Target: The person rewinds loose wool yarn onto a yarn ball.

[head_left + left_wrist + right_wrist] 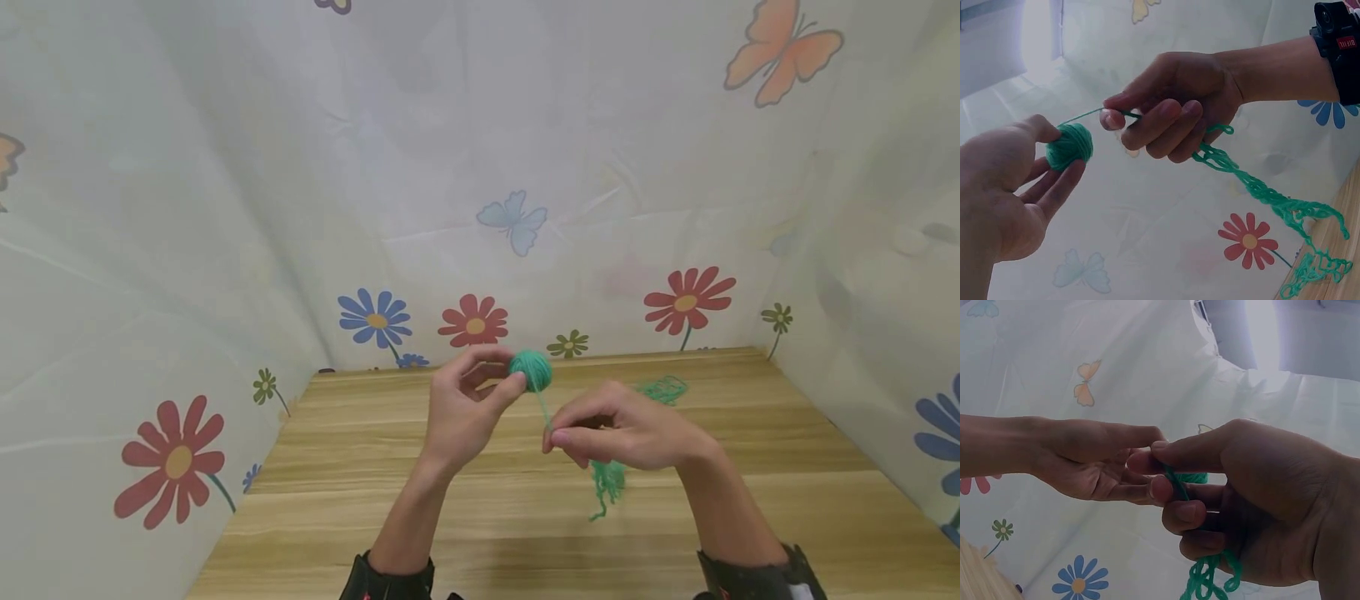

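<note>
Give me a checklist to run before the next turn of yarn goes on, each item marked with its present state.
1. Green ball held by the left hand: ok.
2. Strand pinched by the right hand: ok.
3. Strand straight between the hands: ok.
4. Hanging yarn free of loops: not ok.
5. Yarn heap on the table free of knots: cannot tell.
</note>
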Action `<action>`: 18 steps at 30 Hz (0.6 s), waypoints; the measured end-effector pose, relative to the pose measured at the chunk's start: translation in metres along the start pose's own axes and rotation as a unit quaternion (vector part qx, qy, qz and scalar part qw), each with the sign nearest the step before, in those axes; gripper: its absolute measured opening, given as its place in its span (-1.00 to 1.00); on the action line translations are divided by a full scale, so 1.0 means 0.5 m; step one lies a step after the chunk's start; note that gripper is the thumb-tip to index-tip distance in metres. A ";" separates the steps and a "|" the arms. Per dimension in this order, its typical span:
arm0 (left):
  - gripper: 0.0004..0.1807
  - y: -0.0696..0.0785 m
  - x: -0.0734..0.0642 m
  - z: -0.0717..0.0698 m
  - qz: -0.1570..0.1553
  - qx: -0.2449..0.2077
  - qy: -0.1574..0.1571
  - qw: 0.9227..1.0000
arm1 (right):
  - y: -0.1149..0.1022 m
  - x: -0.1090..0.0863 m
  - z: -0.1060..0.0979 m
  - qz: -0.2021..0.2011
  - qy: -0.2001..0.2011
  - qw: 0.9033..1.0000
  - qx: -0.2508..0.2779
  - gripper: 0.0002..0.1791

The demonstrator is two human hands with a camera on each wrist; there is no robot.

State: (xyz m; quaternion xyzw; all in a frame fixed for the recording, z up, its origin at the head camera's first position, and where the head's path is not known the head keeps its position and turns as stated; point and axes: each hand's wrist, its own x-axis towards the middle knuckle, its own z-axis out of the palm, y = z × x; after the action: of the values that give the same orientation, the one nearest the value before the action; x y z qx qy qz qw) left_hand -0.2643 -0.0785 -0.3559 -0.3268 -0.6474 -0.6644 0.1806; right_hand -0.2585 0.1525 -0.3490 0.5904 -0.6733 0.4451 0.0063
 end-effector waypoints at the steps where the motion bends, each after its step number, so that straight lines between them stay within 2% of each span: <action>1: -0.70 -0.005 0.000 -0.002 0.000 -0.016 -0.006 1.000 | 0.001 0.000 0.000 0.013 0.000 1.000 -0.003 -0.65; 6: -0.70 -0.012 0.001 -0.008 0.012 -0.060 -0.038 0.997 | 0.010 0.000 -0.001 0.086 0.020 0.996 -0.010 -0.70; 10: -0.69 -0.010 0.000 -0.010 0.015 -0.070 -0.068 0.995 | 0.015 -0.006 -0.004 0.133 0.066 0.989 -0.006 -0.73; 13: -0.69 -0.012 -0.001 -0.011 0.025 -0.077 -0.099 0.992 | 0.016 -0.009 -0.007 0.156 0.103 0.982 -0.010 -0.76; 18: -0.69 -0.015 -0.003 -0.010 0.044 -0.084 -0.163 0.982 | 0.016 -0.013 -0.013 0.153 0.141 0.978 0.008 -0.79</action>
State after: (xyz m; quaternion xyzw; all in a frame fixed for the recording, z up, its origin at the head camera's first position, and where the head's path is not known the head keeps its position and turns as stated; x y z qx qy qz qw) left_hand -0.2692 -0.0832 -0.3621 -0.4731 -0.5952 -0.6453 0.0737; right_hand -0.2664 0.1606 -0.3535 0.4117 -0.7440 0.5255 0.0285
